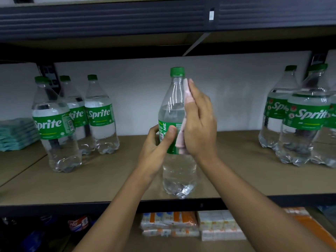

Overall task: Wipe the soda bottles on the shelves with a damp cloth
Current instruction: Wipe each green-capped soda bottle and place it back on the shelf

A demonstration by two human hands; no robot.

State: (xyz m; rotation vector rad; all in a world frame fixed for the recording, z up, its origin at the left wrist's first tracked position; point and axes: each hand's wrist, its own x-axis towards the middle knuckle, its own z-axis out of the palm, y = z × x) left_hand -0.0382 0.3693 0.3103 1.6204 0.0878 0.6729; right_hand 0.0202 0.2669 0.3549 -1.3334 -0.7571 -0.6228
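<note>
Middle, the clear plastic soda bottle (174,100) carries a green cap and a green label with white lettering; the pale pink folded cloth (180,140) lies against it; flat tan shelf board (109,179); far left, teal stacked cloths (16,133); near, orange-and-white boxy packs (169,223).

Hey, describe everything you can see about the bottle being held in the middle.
The held bottle is clear plastic with a green cap and a green label, filled with clear liquid to its shoulder. It is upright, base near the shelf front edge. The left hand holds it at the label, thumb across; the right hand presses a pink cloth flat against its right side.
</note>
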